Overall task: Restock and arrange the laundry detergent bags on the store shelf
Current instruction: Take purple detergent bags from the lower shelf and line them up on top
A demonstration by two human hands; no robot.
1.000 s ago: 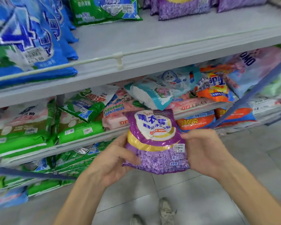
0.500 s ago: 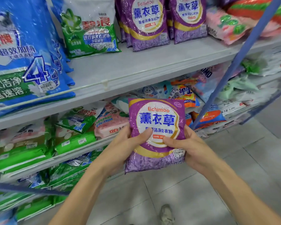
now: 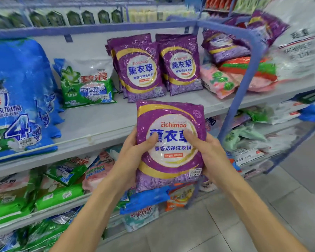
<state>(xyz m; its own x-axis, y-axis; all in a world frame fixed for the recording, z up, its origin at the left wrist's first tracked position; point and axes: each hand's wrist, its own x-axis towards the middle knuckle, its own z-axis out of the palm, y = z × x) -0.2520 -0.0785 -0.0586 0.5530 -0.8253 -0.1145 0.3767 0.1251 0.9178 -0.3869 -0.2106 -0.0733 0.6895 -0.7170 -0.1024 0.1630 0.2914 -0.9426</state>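
You're holding the bag (image 3: 171,160) upright in both hands, in front of the shelf (image 3: 102,120) edge and not on it. Left hand (image 3: 133,155) grips its left edge, right hand (image 3: 211,155) its right edge. Both thumbs curl over the front; fingers are behind, out of sight. Bag: glossy crinkled purple film, flat pillow shape, white disc with gold arcs. Print: "Eichimoo" in red, 薰衣草 in big blue characters, 薰香洁净洗衣粉 below. White sticker (image 3: 195,172) at lower right reads about 2.00. On the shelf behind, matching purple bags (image 3: 140,70) stand upright in two rows side by side. Left of them is a green bag (image 3: 87,82), green-and-white film, red 碧浪. Far left is a big blue bag (image 3: 18,99) with a large "4" and a 5.00 sticker. Right of the purple rows a pink bag (image 3: 218,80) lies flat beside a blue metal post (image 3: 244,84). Lower-shelf print is too blurred to read.
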